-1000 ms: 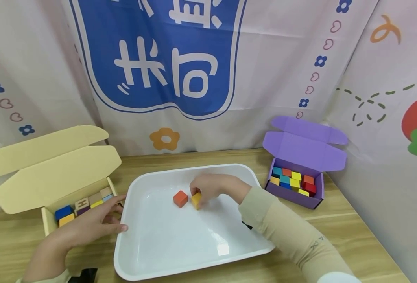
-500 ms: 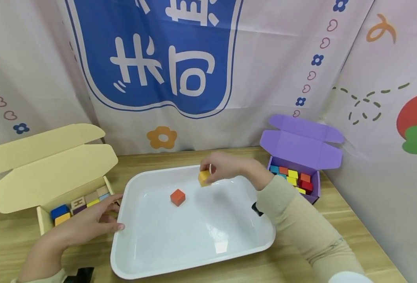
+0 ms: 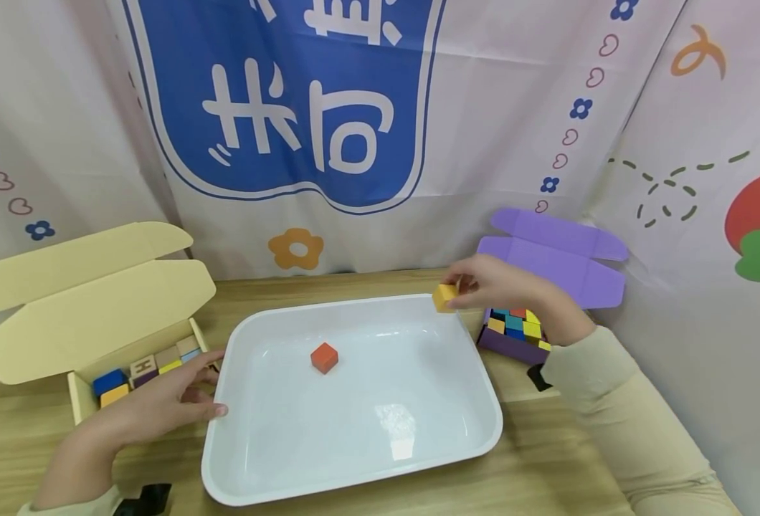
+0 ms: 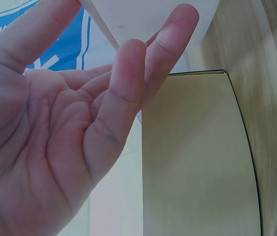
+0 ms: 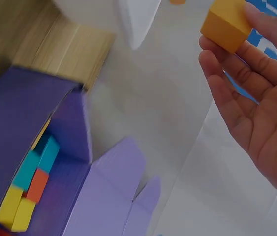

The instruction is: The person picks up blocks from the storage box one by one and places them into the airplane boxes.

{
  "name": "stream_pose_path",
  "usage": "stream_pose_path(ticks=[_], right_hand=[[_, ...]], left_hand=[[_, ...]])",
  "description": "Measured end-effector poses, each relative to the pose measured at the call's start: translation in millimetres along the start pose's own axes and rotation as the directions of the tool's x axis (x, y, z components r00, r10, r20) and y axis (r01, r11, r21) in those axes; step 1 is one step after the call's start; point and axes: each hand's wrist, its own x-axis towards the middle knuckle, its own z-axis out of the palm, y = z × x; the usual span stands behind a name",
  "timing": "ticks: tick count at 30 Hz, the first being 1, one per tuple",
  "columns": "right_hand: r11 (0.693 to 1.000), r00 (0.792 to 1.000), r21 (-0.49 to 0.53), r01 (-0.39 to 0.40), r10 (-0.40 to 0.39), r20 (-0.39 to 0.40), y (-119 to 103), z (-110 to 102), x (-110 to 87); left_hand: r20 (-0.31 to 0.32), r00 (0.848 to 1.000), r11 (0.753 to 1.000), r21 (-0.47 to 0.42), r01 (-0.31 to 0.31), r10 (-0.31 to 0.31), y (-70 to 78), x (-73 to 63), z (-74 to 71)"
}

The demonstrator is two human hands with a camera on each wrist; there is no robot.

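Note:
Between thumb and fingers my right hand (image 3: 492,282) pinches a yellow-orange cube (image 3: 444,298), held above the far right corner of the white tray (image 3: 354,476). In the right wrist view the same cube (image 5: 228,22) sits at the fingertips, its faces plain. A red-orange cube (image 3: 325,357) lies alone on the tray's floor, left of the middle. My left hand (image 3: 154,401) touches the tray's left rim with fingers extended, and its palm shows bare in the left wrist view.
At the left stands an open cream box (image 3: 83,401) holding several blocks, one marked H. An open purple box (image 3: 512,347) with several coloured cubes stands to the right, partly behind my right wrist. A printed cloth (image 3: 457,179) hangs behind the table.
My right hand has lifted the yellow-orange cube from beside the red-orange one and carried it right, toward the purple box. My left hand has stayed at the tray's rim.

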Motion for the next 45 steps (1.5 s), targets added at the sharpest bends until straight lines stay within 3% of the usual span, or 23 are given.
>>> stream_pose_path(ticks=[8, 18, 30, 45], right_hand=[[0.995, 0.994, 0.046, -0.086, 0.088, -0.063, 30, -9, -36.5], [0.995, 0.986, 0.028, -0.098, 0.101, -0.136, 60, -9, -64.6], [0.978, 0.976, 0.062, -0.199, 0.203, -0.074, 93, 7, -64.6], [0.971, 0.975, 0.1, -0.217, 0.211, 0.064, 104, 19, -53.0]], left_hand=[[0.003, 1.0, 1.0, -0.009, -0.008, 0.009, -1.9, 0.4, -0.4], [-0.005, 1.0, 1.0, 0.001, 0.017, -0.017, -1.3, -0.4, -0.5], [0.005, 1.0, 1.0, -0.003, 0.001, -0.001, 0.4, -1.6, -0.6], [0.009, 1.0, 1.0, 0.0, -0.013, 0.013, -0.9, -1.7, -0.3]])
